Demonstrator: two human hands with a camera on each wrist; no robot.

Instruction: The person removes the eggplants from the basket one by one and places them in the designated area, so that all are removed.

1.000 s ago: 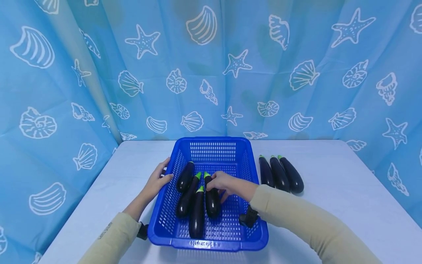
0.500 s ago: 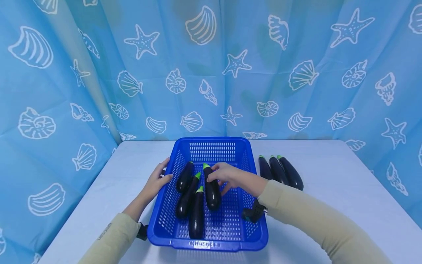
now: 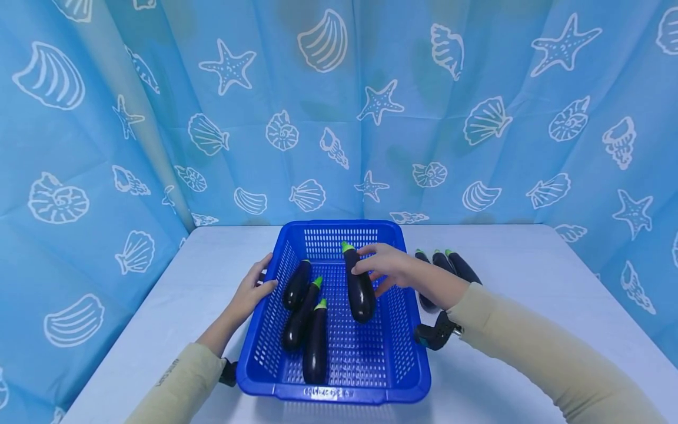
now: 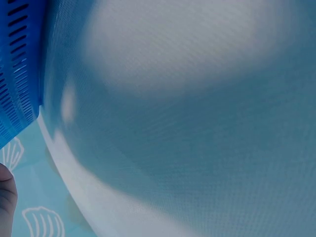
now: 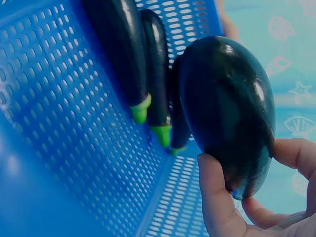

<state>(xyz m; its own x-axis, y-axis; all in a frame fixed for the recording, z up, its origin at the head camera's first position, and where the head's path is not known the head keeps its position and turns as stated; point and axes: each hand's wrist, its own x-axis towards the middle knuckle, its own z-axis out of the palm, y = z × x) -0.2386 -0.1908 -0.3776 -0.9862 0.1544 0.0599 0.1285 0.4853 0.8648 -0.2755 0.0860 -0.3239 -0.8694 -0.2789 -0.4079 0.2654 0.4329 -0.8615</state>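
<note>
My right hand [image 3: 389,265] pinches a dark purple eggplant [image 3: 361,297] near its green-stemmed end, fingers and thumb on opposite sides. The eggplant hangs tilted inside the blue plastic basket [image 3: 339,396], above its floor. Close up in the right wrist view, the same eggplant [image 5: 227,94] fills much of the picture. Three more eggplants lie in the left half of the basket: a far one [image 3: 298,285], a middle one [image 3: 302,318] and a near one [image 3: 315,347]. My left hand [image 3: 253,288] holds the basket's left rim; its view shows only part of it.
The basket stands on a white table [image 3: 529,330]. To its right, three eggplants [image 3: 463,268] lie side by side, partly hidden behind my right forearm. A blue curtain [image 3: 339,118] with white shell and starfish prints hangs behind and along the sides.
My right hand has lifted the eggplant from beside the other three and carried it up, away from me and to the right. The left hand and the basket have stayed put.
</note>
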